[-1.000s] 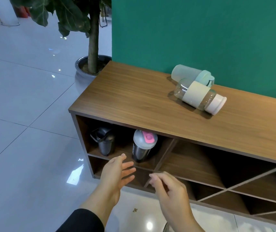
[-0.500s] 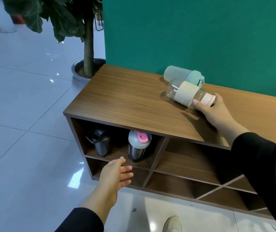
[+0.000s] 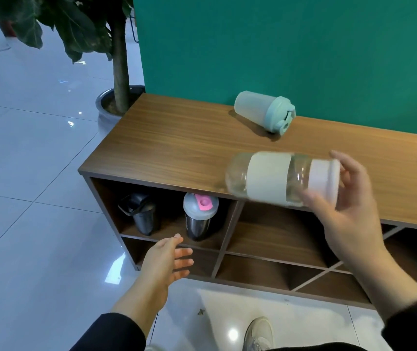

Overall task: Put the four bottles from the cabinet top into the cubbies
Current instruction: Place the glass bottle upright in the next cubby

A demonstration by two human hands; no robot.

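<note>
Right of centre: clear bottle (image 3: 282, 179) with pale sleeve and white cap, sideways, motion-blurred, gripped at the cap end by right hand (image 3: 346, 209). Left hand (image 3: 167, 259) open, empty, lower centre. Right cabinet (image 3: 167, 148) edge cut off.

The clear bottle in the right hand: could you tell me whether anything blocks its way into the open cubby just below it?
Nothing visible does. The right hand holds the clear bottle sideways in front of the cabinet edge, and the cubby below looks bare. The black bottle and pink-lidded shaker stand one cubby left, behind a divider.
</note>
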